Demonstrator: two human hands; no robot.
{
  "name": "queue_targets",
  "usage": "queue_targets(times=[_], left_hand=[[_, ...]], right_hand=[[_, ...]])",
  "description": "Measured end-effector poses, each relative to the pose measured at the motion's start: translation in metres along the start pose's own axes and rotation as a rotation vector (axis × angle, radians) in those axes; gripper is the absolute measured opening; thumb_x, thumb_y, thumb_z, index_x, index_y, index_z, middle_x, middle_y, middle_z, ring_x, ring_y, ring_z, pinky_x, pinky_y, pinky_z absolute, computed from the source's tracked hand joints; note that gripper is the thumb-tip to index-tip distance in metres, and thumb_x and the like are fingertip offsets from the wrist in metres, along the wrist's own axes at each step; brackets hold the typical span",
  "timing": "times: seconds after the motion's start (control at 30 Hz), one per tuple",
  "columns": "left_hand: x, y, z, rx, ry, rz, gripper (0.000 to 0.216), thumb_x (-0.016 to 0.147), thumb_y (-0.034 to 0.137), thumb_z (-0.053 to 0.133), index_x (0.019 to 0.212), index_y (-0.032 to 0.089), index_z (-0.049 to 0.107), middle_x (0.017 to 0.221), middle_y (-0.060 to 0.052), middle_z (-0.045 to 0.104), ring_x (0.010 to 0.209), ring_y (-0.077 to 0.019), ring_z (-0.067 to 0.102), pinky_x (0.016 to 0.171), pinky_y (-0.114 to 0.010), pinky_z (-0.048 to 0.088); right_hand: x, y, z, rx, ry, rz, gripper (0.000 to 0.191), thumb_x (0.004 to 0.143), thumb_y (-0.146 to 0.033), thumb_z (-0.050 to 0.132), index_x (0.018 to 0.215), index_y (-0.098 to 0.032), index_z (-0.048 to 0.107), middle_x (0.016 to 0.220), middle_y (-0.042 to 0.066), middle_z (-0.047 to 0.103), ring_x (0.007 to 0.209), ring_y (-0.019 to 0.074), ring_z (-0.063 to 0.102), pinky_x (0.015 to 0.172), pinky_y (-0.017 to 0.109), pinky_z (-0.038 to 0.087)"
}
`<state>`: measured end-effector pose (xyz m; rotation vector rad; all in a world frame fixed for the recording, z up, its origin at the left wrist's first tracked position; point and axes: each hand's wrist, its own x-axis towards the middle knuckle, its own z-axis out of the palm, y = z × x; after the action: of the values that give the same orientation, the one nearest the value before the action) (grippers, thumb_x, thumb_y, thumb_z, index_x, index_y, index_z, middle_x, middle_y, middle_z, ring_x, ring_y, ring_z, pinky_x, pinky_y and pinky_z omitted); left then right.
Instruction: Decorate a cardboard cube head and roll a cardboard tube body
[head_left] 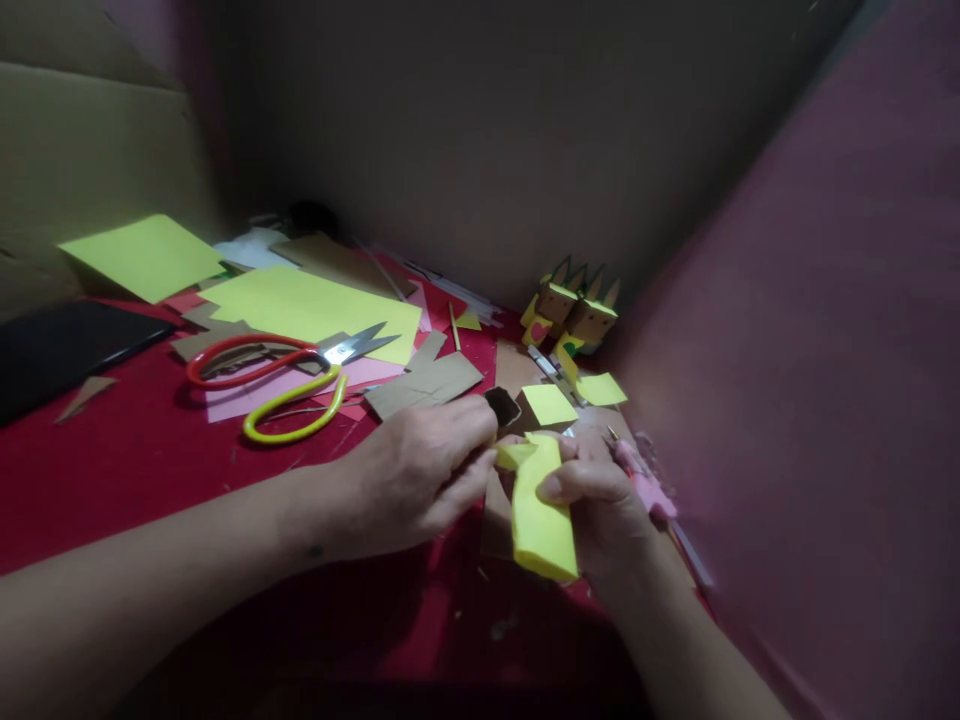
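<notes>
My right hand [611,495] is wrapped round a yellow paper tube [544,520], its thumb pressing on the front face. The tube is somewhat flattened and stands tilted. From its upper left side a narrow yellow flap [514,456] sticks out, and my left hand [439,460] pinches the flap's outer end with closed fingers. The left fingertips are partly hidden. Just beyond my left knuckles is a dark-mouthed brown cardboard piece [502,404]. Small yellow paper squares [549,404] lie behind the tube.
Scissors [300,370] with red and yellow handles lie at left on paper and cardboard scraps [427,385]. Yellow sheets [315,310] are behind them. Two small cardboard figures [574,305] stand against the wall. A pink glue gun-like item [645,480] is right. A black flat object [75,350] lies far left.
</notes>
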<state>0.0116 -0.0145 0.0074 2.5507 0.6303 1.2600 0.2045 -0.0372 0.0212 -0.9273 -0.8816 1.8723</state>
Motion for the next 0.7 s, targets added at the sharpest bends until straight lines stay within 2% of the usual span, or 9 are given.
queue_targets(times=[0.13,0.27,0.37,0.47,0.63,0.7], left_hand=[[0.004,-0.006,-0.008,0.056,0.132,-0.05,0.024,0.093,0.013,0.046,0.07,0.019,0.05,0.063,0.003,0.048,0.055,-0.011,0.042,0.051,-0.025,0.034],[0.008,-0.003,-0.015,-0.071,0.154,-0.23,0.019,0.091,0.019,0.054,0.072,0.018,0.059,0.065,0.002,0.058,0.057,-0.0104,0.052,0.053,-0.023,0.04],[0.009,-0.001,-0.019,-0.386,0.038,-0.407,0.011,0.088,0.026,0.059,0.08,0.019,0.061,0.069,0.001,0.067,0.06,-0.0131,0.063,0.054,-0.023,0.048],[0.01,-0.001,-0.023,-0.593,-0.098,-0.481,0.008,0.087,0.026,0.059,0.086,0.021,0.063,0.072,0.001,0.071,0.062,-0.0145,0.068,0.057,-0.023,0.051],[0.015,-0.003,-0.038,-0.501,-0.355,-0.53,0.014,0.081,0.021,0.058,0.081,0.021,0.072,0.069,0.0,0.07,0.063,-0.0144,0.063,0.057,-0.022,0.045],[0.018,-0.003,-0.043,-0.411,-0.402,-0.546,0.017,0.082,0.026,0.059,0.081,0.021,0.075,0.068,0.0,0.069,0.06,-0.0139,0.059,0.054,-0.022,0.041]], right_hand=[[-0.001,-0.001,-0.009,-0.045,-0.153,0.07,0.029,0.05,-0.015,0.065,0.077,-0.014,0.076,0.058,0.001,0.064,0.049,0.0121,0.053,0.045,0.021,0.043],[0.003,-0.003,-0.016,0.021,-0.299,0.085,0.023,0.056,-0.021,0.065,0.077,-0.014,0.07,0.064,0.003,0.066,0.049,0.011,0.056,0.045,0.018,0.047],[0.004,-0.004,-0.015,0.072,-0.308,0.063,0.026,0.058,-0.024,0.066,0.082,-0.013,0.069,0.075,0.005,0.071,0.054,0.0107,0.061,0.051,0.019,0.054],[0.005,-0.003,-0.015,0.106,-0.286,0.004,0.03,0.06,-0.026,0.067,0.087,-0.012,0.07,0.08,0.006,0.072,0.056,0.0111,0.064,0.055,0.019,0.056],[0.008,0.004,-0.017,0.13,-0.368,-0.053,0.023,0.067,-0.03,0.064,0.081,-0.013,0.068,0.084,0.005,0.071,0.054,0.0107,0.064,0.048,0.019,0.054],[0.009,0.005,-0.015,0.145,-0.425,-0.069,0.019,0.071,-0.031,0.063,0.08,-0.014,0.064,0.085,0.005,0.071,0.053,0.0101,0.065,0.047,0.019,0.053]])
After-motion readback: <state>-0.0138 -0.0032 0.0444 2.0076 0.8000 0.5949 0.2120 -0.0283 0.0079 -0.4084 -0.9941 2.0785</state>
